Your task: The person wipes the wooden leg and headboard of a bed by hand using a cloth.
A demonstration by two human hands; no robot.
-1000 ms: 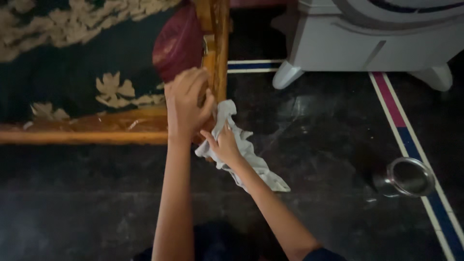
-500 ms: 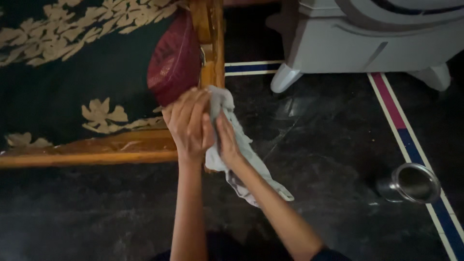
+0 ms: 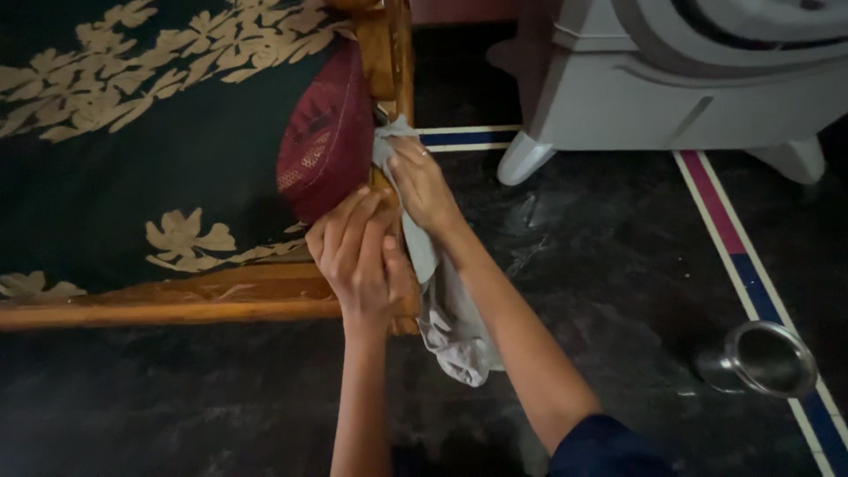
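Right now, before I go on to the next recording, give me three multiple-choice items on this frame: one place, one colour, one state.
1. Where is the steel cup?
A on the floor, lower right
B on the bed
C in a hand

2. What colour is the cushion?
A white
B dark red
C blue

3. What is the right hand doing?
A hanging free
B pressing a cloth to the wooden frame
C holding the cup

A: it lies by the striped line.
B: maroon against the dark cover.
B: cloth under its fingers; left hand grips the corner.

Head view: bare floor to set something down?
Free: dark floor between the right hand, the grey appliance base and the steel cup; also below the wooden frame. Crowded: frame corner, with both hands, the cloth and the maroon cushion.
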